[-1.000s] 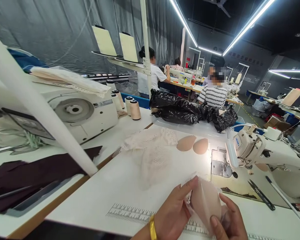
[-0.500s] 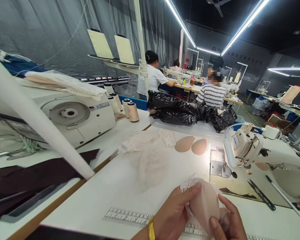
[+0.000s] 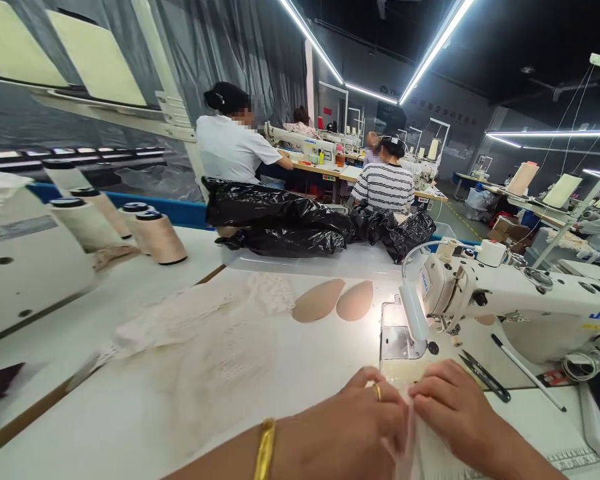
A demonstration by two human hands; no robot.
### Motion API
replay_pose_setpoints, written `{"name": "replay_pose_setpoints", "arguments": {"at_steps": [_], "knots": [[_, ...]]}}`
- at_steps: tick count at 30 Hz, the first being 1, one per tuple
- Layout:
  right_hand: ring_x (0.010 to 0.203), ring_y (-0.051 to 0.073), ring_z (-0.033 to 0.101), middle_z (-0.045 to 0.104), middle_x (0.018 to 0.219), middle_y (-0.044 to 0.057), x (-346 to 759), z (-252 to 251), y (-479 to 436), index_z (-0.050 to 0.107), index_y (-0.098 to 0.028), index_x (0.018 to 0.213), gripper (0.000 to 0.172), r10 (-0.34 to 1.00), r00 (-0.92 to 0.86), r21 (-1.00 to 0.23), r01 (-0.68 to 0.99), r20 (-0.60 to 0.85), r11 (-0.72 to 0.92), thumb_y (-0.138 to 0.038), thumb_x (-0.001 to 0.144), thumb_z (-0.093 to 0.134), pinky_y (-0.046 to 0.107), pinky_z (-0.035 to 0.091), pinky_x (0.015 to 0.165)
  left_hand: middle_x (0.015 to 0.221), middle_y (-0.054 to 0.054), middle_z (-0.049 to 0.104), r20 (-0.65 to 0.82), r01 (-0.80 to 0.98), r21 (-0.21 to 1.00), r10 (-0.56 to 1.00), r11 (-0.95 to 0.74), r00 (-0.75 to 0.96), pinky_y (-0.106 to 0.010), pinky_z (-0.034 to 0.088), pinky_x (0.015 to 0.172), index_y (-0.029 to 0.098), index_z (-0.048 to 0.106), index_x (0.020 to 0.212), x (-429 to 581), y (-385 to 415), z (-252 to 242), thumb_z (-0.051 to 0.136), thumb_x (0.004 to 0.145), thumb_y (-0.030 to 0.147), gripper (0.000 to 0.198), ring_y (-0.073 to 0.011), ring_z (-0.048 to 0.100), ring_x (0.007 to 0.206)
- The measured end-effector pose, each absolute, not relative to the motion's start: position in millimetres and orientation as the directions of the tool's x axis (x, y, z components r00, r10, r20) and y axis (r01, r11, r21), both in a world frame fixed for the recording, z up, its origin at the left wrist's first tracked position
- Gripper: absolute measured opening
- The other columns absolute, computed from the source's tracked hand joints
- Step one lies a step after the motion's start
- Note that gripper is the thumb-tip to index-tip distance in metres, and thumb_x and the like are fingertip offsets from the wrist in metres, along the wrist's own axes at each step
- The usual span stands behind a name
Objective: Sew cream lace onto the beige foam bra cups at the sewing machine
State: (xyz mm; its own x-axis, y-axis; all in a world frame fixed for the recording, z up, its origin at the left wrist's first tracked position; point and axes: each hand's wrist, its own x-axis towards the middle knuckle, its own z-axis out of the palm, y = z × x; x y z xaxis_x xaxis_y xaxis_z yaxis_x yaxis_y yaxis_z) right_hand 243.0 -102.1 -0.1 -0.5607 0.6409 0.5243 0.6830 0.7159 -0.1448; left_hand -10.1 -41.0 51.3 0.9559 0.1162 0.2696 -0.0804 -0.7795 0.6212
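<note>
My left hand (image 3: 360,427), with a ring and a gold bangle, and my right hand (image 3: 450,410) lie side by side on the white table, fingers curled down over a piece of white lace fabric (image 3: 420,453). Both press it flat just in front of the sewing machine's needle plate (image 3: 397,340). The pad that I held is hidden under the hands. Two beige bra pads (image 3: 333,301) lie on the table beyond, beside a heap of pale lace pieces (image 3: 215,333).
A white sewing machine (image 3: 510,303) stands at the right, with thread snips (image 3: 485,377) and a pen (image 3: 527,373) in front of it. Thread cones (image 3: 160,237) stand at the left. Black plastic bags (image 3: 290,223) lie behind. Other people sit sewing at tables further back.
My hands have brought the pad and lace down from the air onto the table near the needle plate. My head has moved forward and turned right.
</note>
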Motion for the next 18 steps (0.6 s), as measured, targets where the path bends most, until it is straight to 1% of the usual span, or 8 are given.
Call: {"name": "replay_pose_setpoints", "arguments": {"at_steps": [1, 2, 3, 5, 7, 10, 13, 18], "knots": [[0.092, 0.022, 0.065, 0.078, 0.102, 0.003, 246.7, 3.6, -90.0, 0.067, -0.026, 0.108, 0.021, 0.607, -0.614, -0.024, 0.693, 0.504, 0.721, -0.012, 0.102, 0.052, 0.036, 0.049, 0.079, 0.104, -0.001, 0.073, 0.265, -0.052, 0.513, 0.1, -0.857, 0.959, -0.049, 0.036, 0.11, 0.022, 0.067, 0.069, -2.4, -32.0, 47.3, 0.065, 0.065, -0.002, 0.024, -0.0275, 0.065, 0.11], [0.092, 0.022, 0.064, 0.078, 0.102, 0.004, 248.7, 5.2, -79.4, 0.067, -0.023, 0.103, 0.023, 0.593, -0.647, 0.07, 0.702, 0.479, 0.709, -0.009, 0.102, 0.049, 0.036, 0.048, 0.078, 0.105, -0.001, 0.073, 0.239, -0.011, 0.442, 0.106, -0.897, 0.965, -0.05, 0.035, 0.109, 0.022, 0.068, 0.07, 5.2, -23.0, 43.6, 0.063, 0.059, -0.005, 0.03, -0.0271, 0.065, 0.109], [0.092, 0.022, 0.063, 0.077, 0.103, 0.005, 249.5, 5.2, -70.9, 0.067, -0.022, 0.098, 0.024, 0.599, -0.653, 0.121, 0.717, 0.464, 0.687, -0.007, 0.102, 0.047, 0.035, 0.048, 0.077, 0.104, -0.001, 0.073, 0.201, 0.02, 0.405, 0.111, -0.914, 0.973, -0.051, 0.036, 0.108, 0.023, 0.07, 0.07, 11.9, -14.5, 40.7, 0.062, 0.055, -0.007, 0.034, -0.026, 0.066, 0.103], [0.092, 0.021, 0.062, 0.077, 0.104, 0.005, 249.8, 3.1, -61.8, 0.067, -0.021, 0.095, 0.027, 0.652, -0.603, 0.074, 0.757, 0.46, 0.649, -0.005, 0.1, 0.045, 0.032, 0.048, 0.072, 0.101, 0.0, 0.072, 0.138, 0.058, 0.386, 0.12, -0.921, 0.983, -0.052, 0.037, 0.104, 0.024, 0.073, 0.07, 21.5, -0.9, 37.6, 0.06, 0.05, -0.006, 0.038, -0.0227, 0.067, 0.09], [0.094, 0.02, 0.063, 0.076, 0.105, 0.005, 250.8, 2.4, -62.0, 0.068, -0.021, 0.1, 0.031, 0.695, -0.552, -0.05, 0.766, 0.461, 0.641, -0.001, 0.098, 0.043, 0.03, 0.047, 0.07, 0.102, 0.0, 0.071, 0.11, 0.084, 0.393, 0.138, -0.916, 0.984, -0.052, 0.039, 0.101, 0.025, 0.075, 0.07, 25.3, 6.1, 37.1, 0.061, 0.05, -0.004, 0.038, -0.0205, 0.067, 0.081], [0.096, 0.019, 0.063, 0.077, 0.103, 0.003, 254.2, 5.8, -69.3, 0.068, -0.022, 0.106, 0.037, 0.717, -0.546, -0.168, 0.732, 0.434, 0.66, 0.001, 0.096, 0.042, 0.029, 0.047, 0.071, 0.107, -0.002, 0.07, 0.097, 0.115, 0.388, 0.165, -0.915, 0.982, -0.051, 0.04, 0.098, 0.025, 0.076, 0.073, 24.3, 6.3, 37.7, 0.061, 0.05, -0.005, 0.041, -0.0214, 0.066, 0.084], [0.096, 0.02, 0.064, 0.077, 0.105, 0.002, 258.2, 6.9, -72.2, 0.069, -0.023, 0.109, 0.035, 0.752, -0.522, -0.204, 0.75, 0.403, 0.63, 0.0, 0.096, 0.045, 0.029, 0.047, 0.069, 0.11, -0.002, 0.07, 0.073, 0.139, 0.387, 0.18, -0.912, 0.981, -0.052, 0.04, 0.099, 0.025, 0.077, 0.076, 23.1, 2.9, 38.6, 0.059, 0.047, -0.007, 0.047, -0.0225, 0.065, 0.087], [0.099, 0.021, 0.064, 0.076, 0.112, 0.003, 264.0, -2.3, -68.6, 0.069, -0.023, 0.113, 0.036, 0.783, -0.489, -0.203, 0.783, 0.385, 0.588, -0.002, 0.097, 0.044, 0.028, 0.047, 0.068, 0.112, 0.0, 0.069, -0.028, 0.216, 0.354, 0.221, -0.91, 0.975, -0.053, 0.043, 0.095, 0.028, 0.078, 0.078, 28.5, 3.0, 43.8, 0.063, 0.05, -0.007, 0.047, -0.0266, 0.064, 0.093]]}}
